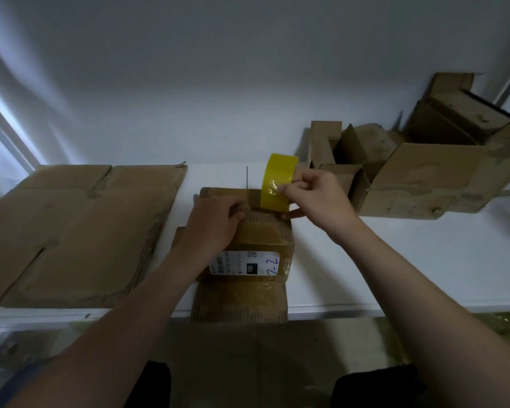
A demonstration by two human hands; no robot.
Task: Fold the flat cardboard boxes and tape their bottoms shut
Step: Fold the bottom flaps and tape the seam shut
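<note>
Your right hand [315, 195] pinched the tape roll [277, 181] just beyond your left hand [215, 219], which gripped the box [248, 295]. Taping seemed barely begun; flat cardboard [71, 231] beside it lay unfolded.

A long white flat table [395, 260] stands against a plain white wall [218, 69]. 1 thin dark line [247, 176] is marked on the table top near the wall. At the far left, a pale window frame [3, 128] runs slanted.
</note>
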